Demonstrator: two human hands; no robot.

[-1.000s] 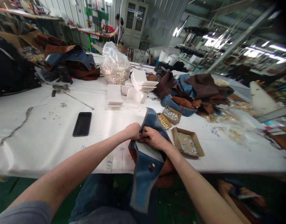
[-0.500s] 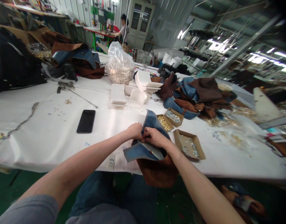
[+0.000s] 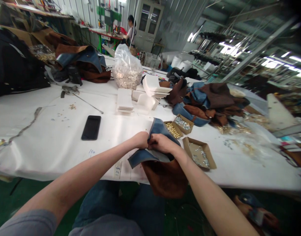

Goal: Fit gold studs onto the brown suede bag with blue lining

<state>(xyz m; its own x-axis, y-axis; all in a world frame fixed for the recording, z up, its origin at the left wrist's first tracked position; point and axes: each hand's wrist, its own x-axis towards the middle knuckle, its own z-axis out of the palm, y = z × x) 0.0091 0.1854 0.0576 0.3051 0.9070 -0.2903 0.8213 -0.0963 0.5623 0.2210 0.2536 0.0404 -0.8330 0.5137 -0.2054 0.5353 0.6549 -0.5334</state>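
Note:
A blue and brown leather bag piece (image 3: 166, 177) hangs over the table's front edge, its blue rim held up and open. My left hand (image 3: 141, 140) is closed on the far left part of that rim. Right beside it, my right hand (image 3: 160, 143) is closed inside the opening, fingers bent against the same rim. Whatever small part may sit between the fingertips is hidden. Just past the bag stands a small box of gold studs (image 3: 172, 129), and near my right wrist lies a cardboard tray with silver pieces (image 3: 200, 155).
A black phone (image 3: 91, 127) lies left on the white table (image 3: 54, 154). White cards (image 3: 125, 100) and a clear bag of small parts (image 3: 127, 72) stand behind. More bags (image 3: 209, 98) are heaped at the right. A person (image 3: 130, 31) sits far back.
Both hands stay at the rim and shift only slightly. The bag's near blue flap has tilted a little, covering more of the grey lining.

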